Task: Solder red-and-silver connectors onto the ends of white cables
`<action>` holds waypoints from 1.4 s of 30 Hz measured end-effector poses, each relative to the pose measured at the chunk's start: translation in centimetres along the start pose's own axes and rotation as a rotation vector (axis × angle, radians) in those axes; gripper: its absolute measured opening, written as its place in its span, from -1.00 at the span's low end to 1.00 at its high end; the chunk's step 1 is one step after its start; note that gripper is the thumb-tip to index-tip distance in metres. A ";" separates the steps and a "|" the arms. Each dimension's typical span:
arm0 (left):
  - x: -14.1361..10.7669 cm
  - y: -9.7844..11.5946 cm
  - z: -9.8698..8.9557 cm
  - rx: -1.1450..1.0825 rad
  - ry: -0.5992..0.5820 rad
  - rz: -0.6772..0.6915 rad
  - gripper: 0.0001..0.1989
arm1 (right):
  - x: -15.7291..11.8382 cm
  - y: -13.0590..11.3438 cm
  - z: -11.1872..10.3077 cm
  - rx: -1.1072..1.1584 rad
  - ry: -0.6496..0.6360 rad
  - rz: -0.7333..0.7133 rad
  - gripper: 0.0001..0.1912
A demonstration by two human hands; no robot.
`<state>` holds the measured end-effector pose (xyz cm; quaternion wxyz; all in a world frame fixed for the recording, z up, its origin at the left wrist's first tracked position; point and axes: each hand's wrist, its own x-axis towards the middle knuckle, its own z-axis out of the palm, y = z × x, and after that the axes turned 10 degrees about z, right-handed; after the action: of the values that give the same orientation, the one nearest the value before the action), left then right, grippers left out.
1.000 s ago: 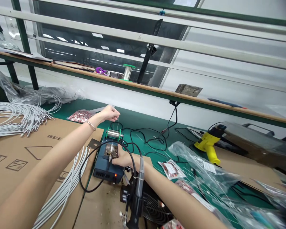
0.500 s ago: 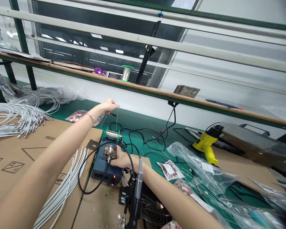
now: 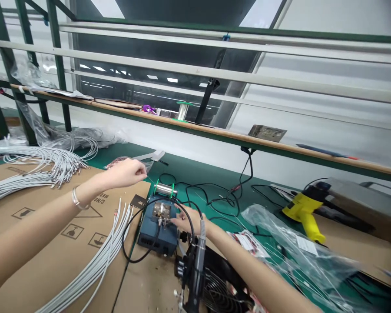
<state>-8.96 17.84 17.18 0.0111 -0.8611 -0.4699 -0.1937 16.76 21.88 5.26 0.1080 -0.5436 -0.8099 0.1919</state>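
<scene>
Near the spool, my left hand (image 3: 132, 171) is closed in a pinch on the end of a thin solder wire (image 3: 150, 179). That wire runs to a green-rimmed solder spool (image 3: 165, 189) lying on its side at the back of a blue soldering station (image 3: 151, 232). My right hand (image 3: 188, 218) grips the station's right edge, its thumb over the top and its other fingers partly hidden. Beside the thumb sits a small metal plate fixture (image 3: 162, 211) with a cable connector on it. A black cable (image 3: 125, 243) loops around the station's front.
White cables (image 3: 97, 256) lie on cardboard (image 3: 52, 243) at left, with a larger cable bundle (image 3: 52, 165) behind. A soldering iron holder (image 3: 195, 278) and black fan (image 3: 215, 287) stand in front. At right are a yellow heat gun (image 3: 304, 213) and plastic bags (image 3: 273, 226).
My left hand has moved down and left relative to the spool, still pinching the solder wire. My right hand stays at the station with its thumb slightly shifted. The camera view has shifted.
</scene>
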 end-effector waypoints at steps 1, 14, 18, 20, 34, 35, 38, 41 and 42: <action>-1.2 -0.1 0.2 0.002 0.003 -0.013 -0.72 | 0.0 0.0 -0.4 -0.007 0.008 -0.019 -0.65; -9.8 -1.1 2.8 -0.361 -0.059 -0.239 -0.65 | 1.7 -4.1 0.2 0.004 0.150 -0.308 -0.48; -11.6 -0.5 2.9 -0.607 -0.175 -0.319 -0.57 | 3.3 -5.7 0.9 -0.039 0.074 -0.417 -0.69; -12.7 -0.3 3.3 -0.687 -0.191 -0.359 -0.54 | 3.8 -6.2 1.3 -0.067 0.030 -0.448 -0.83; -20.9 -0.9 4.3 -1.125 0.023 -0.697 -0.56 | 4.7 -6.5 0.3 -0.144 0.152 -0.496 -0.87; -21.4 -1.0 4.2 -1.118 0.029 -0.714 -0.56 | 4.8 -6.4 0.2 -0.141 0.152 -0.501 -0.87; -22.7 -1.3 4.3 -1.064 0.007 -0.743 -0.56 | 4.9 -6.1 0.2 -0.129 0.151 -0.506 -0.85; -23.5 -1.5 4.4 -0.988 -0.028 -0.736 -0.57 | 4.8 -6.1 0.3 -0.122 0.152 -0.498 -0.80; -23.7 -1.5 4.5 -0.960 -0.035 -0.728 -0.58 | 4.7 -6.1 0.3 -0.123 0.152 -0.495 -0.80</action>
<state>-20.19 0.54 4.65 -0.4536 -0.5569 -0.5947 -0.3612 9.69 24.09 7.47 0.1787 -0.3473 -0.9180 0.0688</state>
